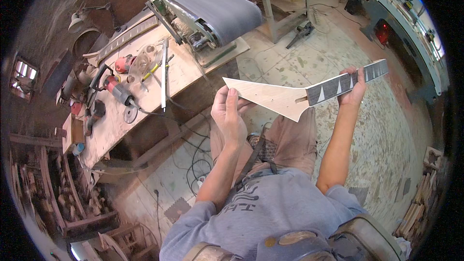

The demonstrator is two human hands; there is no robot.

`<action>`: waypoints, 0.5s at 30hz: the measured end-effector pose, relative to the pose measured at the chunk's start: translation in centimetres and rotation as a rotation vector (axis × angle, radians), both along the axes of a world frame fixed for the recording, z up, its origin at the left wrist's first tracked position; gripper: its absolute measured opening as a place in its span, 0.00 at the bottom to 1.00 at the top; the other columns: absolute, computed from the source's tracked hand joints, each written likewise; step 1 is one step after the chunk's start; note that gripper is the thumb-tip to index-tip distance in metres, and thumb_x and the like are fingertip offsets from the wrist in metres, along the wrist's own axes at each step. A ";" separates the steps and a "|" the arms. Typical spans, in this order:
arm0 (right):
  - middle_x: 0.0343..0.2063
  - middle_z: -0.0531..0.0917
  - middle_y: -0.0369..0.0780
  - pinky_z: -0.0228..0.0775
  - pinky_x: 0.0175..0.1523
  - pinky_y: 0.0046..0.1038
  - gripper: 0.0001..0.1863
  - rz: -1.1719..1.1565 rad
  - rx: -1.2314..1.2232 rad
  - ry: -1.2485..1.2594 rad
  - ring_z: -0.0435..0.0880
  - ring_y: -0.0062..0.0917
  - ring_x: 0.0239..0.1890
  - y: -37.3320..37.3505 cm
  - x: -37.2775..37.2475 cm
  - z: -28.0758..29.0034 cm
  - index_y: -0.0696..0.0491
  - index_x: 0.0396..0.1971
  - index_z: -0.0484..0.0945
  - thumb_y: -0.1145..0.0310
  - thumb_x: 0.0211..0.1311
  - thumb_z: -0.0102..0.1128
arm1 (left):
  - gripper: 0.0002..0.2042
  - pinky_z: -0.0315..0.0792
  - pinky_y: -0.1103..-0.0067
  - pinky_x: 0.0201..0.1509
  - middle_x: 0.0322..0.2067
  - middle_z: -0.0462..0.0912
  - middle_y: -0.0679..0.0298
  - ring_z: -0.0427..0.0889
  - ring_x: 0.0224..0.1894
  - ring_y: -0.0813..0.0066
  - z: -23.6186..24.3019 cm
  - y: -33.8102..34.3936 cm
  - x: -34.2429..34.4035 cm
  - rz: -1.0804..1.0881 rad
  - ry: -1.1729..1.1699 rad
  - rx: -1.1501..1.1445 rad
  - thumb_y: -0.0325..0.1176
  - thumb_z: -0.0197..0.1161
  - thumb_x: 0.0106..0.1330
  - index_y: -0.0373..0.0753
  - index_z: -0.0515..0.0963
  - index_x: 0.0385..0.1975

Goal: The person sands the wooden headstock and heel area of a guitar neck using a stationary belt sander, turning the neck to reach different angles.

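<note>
Held out across my lap is a guitar neck [270, 95] with a pale wooden pointed headstock and a dark fretboard [331, 89] carrying white triangular inlays. My left hand [230, 111] pinches the headstock's pointed tip, thumb on its upper face. Farther along, my right hand [354, 87] wraps round the neck from below, with fingertips over the fretboard's far edge. The neck tilts slightly up toward the right, its face turned to me. A slot near the nut end and a few small holes show in the headstock.
Ahead stands a belt sander [208, 9] on a wooden workbench [116, 130]. An angle grinder [118, 91], a red power tool [124, 64] and a metal ruler [165, 75] lie there. Cables [195, 164] trail on the floor. A large machine [411, 43] stands at right.
</note>
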State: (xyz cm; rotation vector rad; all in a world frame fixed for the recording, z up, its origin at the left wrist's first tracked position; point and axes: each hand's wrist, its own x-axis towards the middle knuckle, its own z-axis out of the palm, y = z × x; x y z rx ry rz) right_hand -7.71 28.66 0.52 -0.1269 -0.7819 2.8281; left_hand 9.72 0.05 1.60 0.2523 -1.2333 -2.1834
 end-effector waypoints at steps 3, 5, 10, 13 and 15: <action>0.27 0.76 0.38 0.75 0.37 0.30 0.12 -0.012 -0.001 -0.097 0.77 0.25 0.28 -0.1 -0.2 -0.9 0.56 0.36 0.68 0.62 0.69 0.56 | 0.13 0.83 0.73 0.35 0.36 0.83 0.55 0.86 0.33 0.68 0.2 0.3 0.3 -0.007 0.020 -0.028 0.36 0.53 0.72 0.30 0.72 0.46; 0.28 0.76 0.38 0.75 0.37 0.29 0.12 -0.009 -0.030 -0.115 0.77 0.25 0.28 0.1 -0.5 -1.2 0.56 0.36 0.68 0.62 0.69 0.56 | 0.14 0.83 0.74 0.36 0.37 0.83 0.55 0.86 0.34 0.68 0.4 0.4 0.5 -0.028 0.025 -0.044 0.36 0.53 0.72 0.31 0.72 0.46; 0.26 0.73 0.35 0.71 0.35 0.25 0.13 -0.029 -0.040 0.027 0.74 0.21 0.27 0.1 -0.4 1.2 0.54 0.35 0.68 0.61 0.68 0.58 | 0.17 0.81 0.74 0.42 0.40 0.82 0.54 0.85 0.38 0.69 0.3 0.4 0.4 -0.067 0.042 -0.051 0.37 0.53 0.73 0.29 0.70 0.51; 0.23 0.70 0.32 0.67 0.32 0.20 0.14 0.017 -0.058 0.329 0.71 0.17 0.25 0.4 1.0 4.8 0.53 0.34 0.69 0.60 0.66 0.61 | 0.19 0.80 0.73 0.46 0.44 0.81 0.52 0.84 0.41 0.69 0.4 0.3 0.2 -0.087 0.016 -0.022 0.38 0.52 0.74 0.27 0.69 0.54; 0.21 0.69 0.31 0.64 0.31 0.20 0.13 0.214 -0.075 0.619 0.69 0.16 0.24 1.8 1.3 7.3 0.52 0.35 0.71 0.57 0.67 0.59 | 0.21 0.80 0.72 0.47 0.45 0.80 0.50 0.83 0.42 0.67 0.1 0.2 -0.4 -0.109 -0.004 0.007 0.38 0.52 0.74 0.26 0.68 0.56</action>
